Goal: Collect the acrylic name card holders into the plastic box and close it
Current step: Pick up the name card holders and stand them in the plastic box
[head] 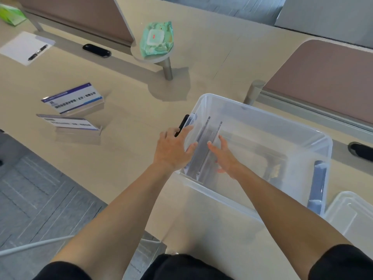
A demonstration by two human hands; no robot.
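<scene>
Left hand [173, 150]: spread wide against the plastic box [262, 118] wall, centre frame. Right hand [224, 156]: open inside, steadying upright holders [203, 150]. Two name card holders [74, 112] remain left of centre. Risk: released holders likely topple.

Bright, even indoor light; soft overall focus.
Faint shadows spread on the pale beige bench [125, 162]; wide-angle bending curves the edges, and printed text blurs.
</scene>
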